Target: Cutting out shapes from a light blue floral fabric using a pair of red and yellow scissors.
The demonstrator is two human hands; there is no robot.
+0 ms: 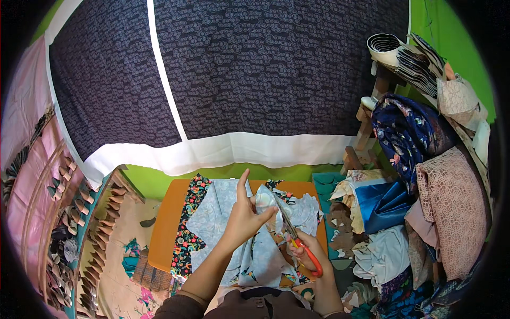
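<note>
Near the middle, my left hand (pixel 245 215) has its index finger stretched upward and its thumb out to the right. The thumb lies against a small, rounded, pale piece of fabric (pixel 264 198), and the other fingers are hidden. My right hand (pixel 308 249) grips scissors (pixel 309 258) with red-orange handles. Their blades point up and left, along the right edge of the pale piece. Beneath both hands, light grey-blue patterned fabric (pixel 212 212) is spread over black floral fabric (pixel 187 239) on an orange table (pixel 164 234).
Shoe-shaped pieces (pixel 101 239) line a curved rack at the left. Piled fabrics stand at the right, among them a shiny blue cloth (pixel 383 206), a pink lace cloth (pixel 451 207) and a pale cloth (pixel 383 258). A dark patterned curtain (pixel 265 69) hangs beyond the table.
</note>
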